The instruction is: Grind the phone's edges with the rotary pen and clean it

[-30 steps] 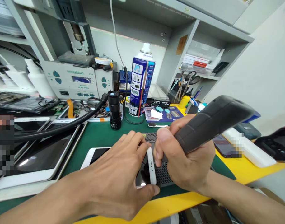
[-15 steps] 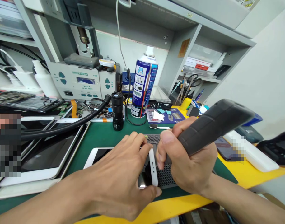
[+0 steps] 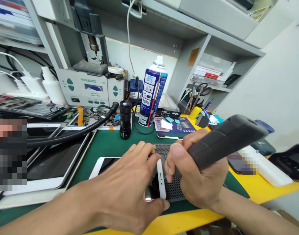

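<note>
A white phone (image 3: 161,179) with a black screen lies with its right end over a dark perforated plate (image 3: 175,191). My left hand (image 3: 132,182) is closed over it, fingers on the far edge and thumb at the near corner. White framing (image 3: 97,166) shows left of that hand; whether it belongs to the same phone I cannot tell. My right hand (image 3: 200,173) is wrapped round a thick dark grey handle (image 3: 228,140) that tilts up to the right. Its lower end is hidden behind the fingers, just right of the phone.
Behind the hands stand a black flashlight (image 3: 125,120), a blue spray can (image 3: 153,93) and a toothbrush-like brush (image 3: 170,136). A black hose (image 3: 76,133) crosses white tablets (image 3: 54,160) at left. A soldering station (image 3: 90,89) is behind; a dark phone (image 3: 237,163) lies right.
The whole view has shifted slightly, so the bench things appear a little lower and further right. Both hands keep the same hold, with the phone and the handle almost unmoved.
</note>
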Motion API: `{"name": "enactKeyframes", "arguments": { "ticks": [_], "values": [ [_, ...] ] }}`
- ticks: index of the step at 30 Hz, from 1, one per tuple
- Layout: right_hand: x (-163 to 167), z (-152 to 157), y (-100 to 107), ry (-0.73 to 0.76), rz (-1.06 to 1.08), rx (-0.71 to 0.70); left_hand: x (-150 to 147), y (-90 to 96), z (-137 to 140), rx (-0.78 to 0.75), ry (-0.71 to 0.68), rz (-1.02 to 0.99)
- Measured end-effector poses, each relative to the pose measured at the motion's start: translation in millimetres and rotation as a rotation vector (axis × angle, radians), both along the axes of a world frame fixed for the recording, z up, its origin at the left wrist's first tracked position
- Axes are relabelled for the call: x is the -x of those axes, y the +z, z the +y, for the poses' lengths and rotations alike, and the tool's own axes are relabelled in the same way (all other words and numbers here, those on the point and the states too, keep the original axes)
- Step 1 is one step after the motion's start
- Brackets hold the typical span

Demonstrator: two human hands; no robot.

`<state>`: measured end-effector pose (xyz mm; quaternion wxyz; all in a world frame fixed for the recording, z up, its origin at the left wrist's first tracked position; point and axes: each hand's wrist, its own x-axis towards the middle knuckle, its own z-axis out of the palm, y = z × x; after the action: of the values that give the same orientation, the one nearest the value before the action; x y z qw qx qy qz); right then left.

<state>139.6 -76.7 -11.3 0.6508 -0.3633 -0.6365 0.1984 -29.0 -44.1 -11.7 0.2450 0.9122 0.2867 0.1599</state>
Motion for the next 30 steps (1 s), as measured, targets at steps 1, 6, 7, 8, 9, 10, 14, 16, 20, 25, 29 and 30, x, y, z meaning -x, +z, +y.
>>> {"name": "enactKeyframes", "arguments": {
  "ticks": [1,6,7,8,9,10,14,16,20,25,29,30],
  "values": [
    [0.0,-0.1,-0.4,-0.009,-0.002,-0.014,-0.2,0.2,0.1,0.011,-0.005,0.017],
    [0.4,-0.2,-0.9,-0.030,-0.019,-0.036,-0.5,0.6,0.0,0.029,-0.012,0.054],
    [0.5,-0.1,-0.8,-0.033,-0.020,-0.037,-0.3,0.5,-0.2,0.027,-0.014,0.051],
    [0.5,-0.1,-0.6,-0.033,-0.016,-0.041,-0.2,0.3,-0.4,0.024,-0.015,0.047],
    [0.6,-0.1,-0.4,-0.031,-0.011,-0.045,0.0,0.1,-0.5,0.020,-0.015,0.044],
    [0.7,0.0,-0.2,-0.027,-0.006,-0.047,0.2,-0.1,-0.6,0.018,-0.014,0.042],
    [1.5,-0.1,0.8,0.007,0.002,-0.026,0.2,0.1,-0.5,0.025,-0.017,0.034],
    [1.9,0.0,1.1,0.006,0.018,-0.024,-0.1,0.5,-0.2,0.026,-0.016,0.027],
    [1.9,0.3,1.0,0.006,0.012,-0.033,-0.4,0.7,0.1,0.021,-0.020,0.014],
    [1.4,0.5,0.7,0.002,0.028,-0.021,0.2,0.3,-1.0,0.019,-0.017,0.011],
    [2.2,0.3,1.0,0.014,0.027,-0.009,-0.4,1.0,-1.1,0.025,-0.013,0.027],
    [2.4,0.3,1.0,0.012,0.029,-0.007,-0.6,1.2,-0.9,0.023,-0.014,0.028]
  ]
}}
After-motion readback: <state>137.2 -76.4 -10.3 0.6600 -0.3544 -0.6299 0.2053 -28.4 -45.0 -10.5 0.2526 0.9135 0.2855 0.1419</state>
